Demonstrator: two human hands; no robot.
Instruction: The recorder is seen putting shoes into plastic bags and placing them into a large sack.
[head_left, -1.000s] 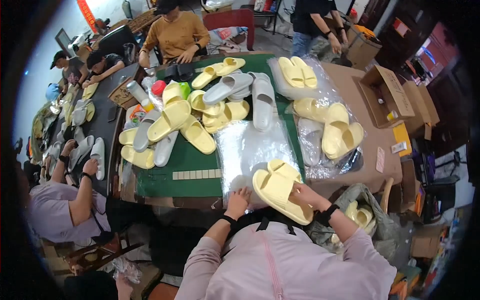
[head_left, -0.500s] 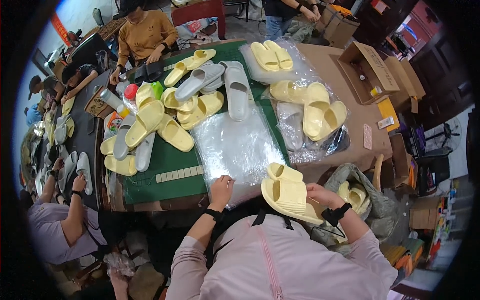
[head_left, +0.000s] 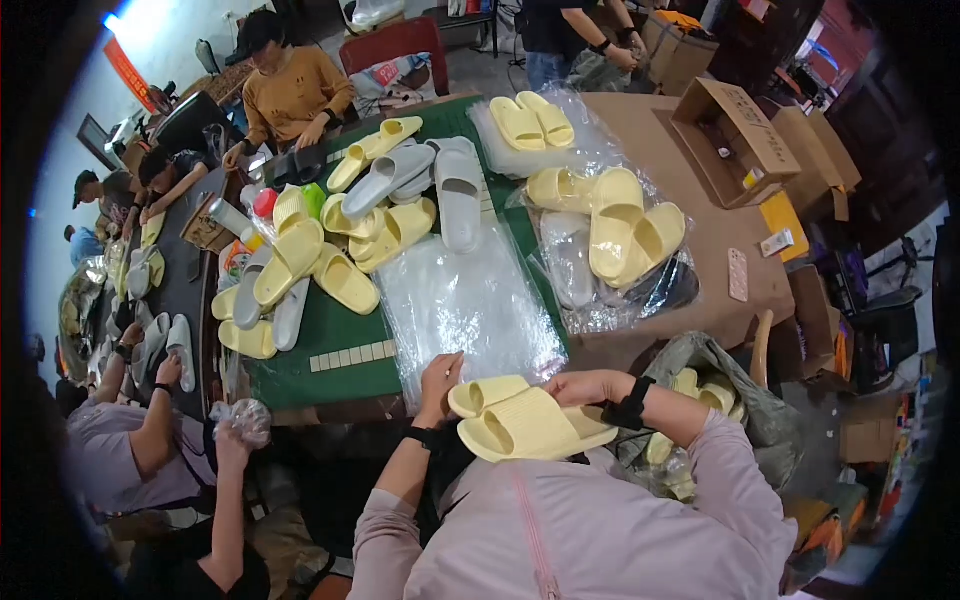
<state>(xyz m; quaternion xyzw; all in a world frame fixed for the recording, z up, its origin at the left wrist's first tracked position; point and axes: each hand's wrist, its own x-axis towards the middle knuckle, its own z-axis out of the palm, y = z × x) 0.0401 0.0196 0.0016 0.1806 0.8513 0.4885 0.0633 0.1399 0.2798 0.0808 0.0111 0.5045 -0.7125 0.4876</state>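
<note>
Pale yellow ribbed slippers, a matched pair, have shifted left and lower since half a second ago, and now lie almost crosswise before our chest. Our right hand is clamped on them near their right end. Their long axis runs left to right, one end facing our left hand; we cannot tell toe from heel. That hand's fingers are drawn together over flat clear plastic bags; whether they grip one, we cannot tell. At lower left, a co-worker's hand has risen with crumpled clear plastic. The pair sits just our side of the table's front edge. Brown tabletop stretches right, from plastic-wrapped slippers to an open cardboard box.
</note>
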